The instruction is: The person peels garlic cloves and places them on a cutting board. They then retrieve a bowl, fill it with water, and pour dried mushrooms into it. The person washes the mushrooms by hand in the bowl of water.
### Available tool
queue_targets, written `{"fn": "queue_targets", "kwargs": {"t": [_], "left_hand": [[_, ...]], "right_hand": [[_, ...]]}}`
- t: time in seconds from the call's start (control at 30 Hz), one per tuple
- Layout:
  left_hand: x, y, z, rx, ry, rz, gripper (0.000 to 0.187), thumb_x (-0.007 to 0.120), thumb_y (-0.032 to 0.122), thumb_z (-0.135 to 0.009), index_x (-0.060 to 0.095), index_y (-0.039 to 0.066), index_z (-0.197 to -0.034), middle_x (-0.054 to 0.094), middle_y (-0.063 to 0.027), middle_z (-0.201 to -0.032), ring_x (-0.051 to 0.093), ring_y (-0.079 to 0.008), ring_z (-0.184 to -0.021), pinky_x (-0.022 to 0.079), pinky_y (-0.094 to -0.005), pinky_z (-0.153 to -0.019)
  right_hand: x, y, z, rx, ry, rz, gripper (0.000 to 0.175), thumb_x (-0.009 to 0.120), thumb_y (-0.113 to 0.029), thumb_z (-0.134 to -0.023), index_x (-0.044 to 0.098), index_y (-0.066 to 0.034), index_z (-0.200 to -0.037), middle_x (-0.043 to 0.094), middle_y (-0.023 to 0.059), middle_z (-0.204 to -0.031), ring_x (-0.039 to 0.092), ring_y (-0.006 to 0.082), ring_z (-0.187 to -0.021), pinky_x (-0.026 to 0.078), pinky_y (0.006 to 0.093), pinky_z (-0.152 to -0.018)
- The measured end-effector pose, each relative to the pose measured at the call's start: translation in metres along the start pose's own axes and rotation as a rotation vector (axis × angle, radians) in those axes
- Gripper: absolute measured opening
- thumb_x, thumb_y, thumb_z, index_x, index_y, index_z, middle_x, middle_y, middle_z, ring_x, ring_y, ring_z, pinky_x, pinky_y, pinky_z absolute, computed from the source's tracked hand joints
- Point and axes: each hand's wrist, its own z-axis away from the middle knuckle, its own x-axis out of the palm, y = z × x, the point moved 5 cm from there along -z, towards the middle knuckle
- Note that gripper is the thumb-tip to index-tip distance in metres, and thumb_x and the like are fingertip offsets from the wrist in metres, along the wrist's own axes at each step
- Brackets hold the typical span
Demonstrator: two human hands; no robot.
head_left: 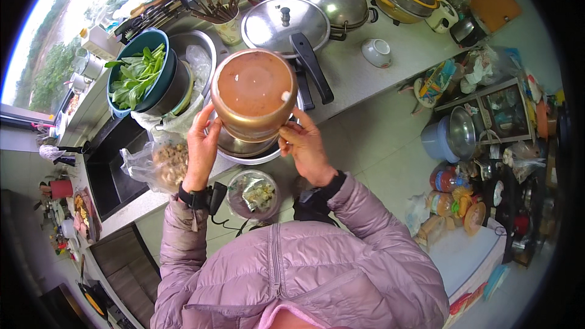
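Between my two hands is a gold-coloured metal pot (256, 84), tipped so its brown, worn base faces me. My left hand (204, 146) grips its lower left edge. On the lower right, my right hand (304, 146) pinches the edge between thumb and fingers. A small white spot shows on the base at the right. Partly hidden beneath the pot is a round steel basin (269, 156) at the counter's edge. A clear plastic bag of brownish food pieces (171, 162) lies close to my left wrist.
A teal basin of leafy greens (137, 77) stands beside the black sink (109, 169). Behind the held pot are a pressure cooker lid (285, 23) and a domed steel lid (338, 2). A small bowl (376, 52) sits farther right. A lined bin (252, 195) stands below.
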Motion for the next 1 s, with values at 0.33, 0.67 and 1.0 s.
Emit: {"fn": "queue_targets", "kwargs": {"t": [0.33, 0.67, 1.0], "left_hand": [[0.027, 0.056, 0.039, 0.022, -0.31, 0.094, 0.03, 0.06, 0.004, -0.095, 0.067, 0.008, -0.124, 0.064, -0.0062, -0.112, 0.056, -0.0144, -0.105, 0.043, -0.029, -0.095], [-0.042, -0.004, 0.08, -0.177, -0.074, 0.077, 0.026, 0.059, 0.007, -0.096, 0.068, 0.004, -0.121, 0.063, 0.0038, -0.106, 0.05, -0.0037, -0.081, 0.042, -0.0207, -0.076], [-0.074, -0.079, 0.092, -0.341, 0.062, 0.067, 0.037, 0.064, 0.016, -0.094, 0.062, 0.001, -0.128, 0.064, -0.0003, -0.111, 0.052, -0.0066, -0.09, 0.044, -0.0231, -0.081]], "right_hand": [[-0.041, -0.253, 0.093, -0.417, 0.211, 0.684, 0.006, 0.062, -0.007, -0.094, 0.063, -0.0027, -0.098, 0.054, -0.0017, -0.066, 0.046, 0.0054, -0.052, 0.037, 0.0195, -0.046], [-0.15, -0.209, -0.052, -0.725, 0.332, 2.044, 0.014, 0.062, -0.006, -0.086, 0.062, -0.0035, -0.1, 0.067, 0.0167, -0.086, 0.066, 0.036, -0.079, 0.052, 0.0466, -0.067], [-0.149, -0.116, -0.1, -0.767, 0.098, 2.297, 0.01, 0.051, -0.009, -0.093, 0.058, -0.008, -0.1, 0.062, 0.0109, -0.095, 0.065, 0.0339, -0.087, 0.054, 0.0455, -0.07]]}}
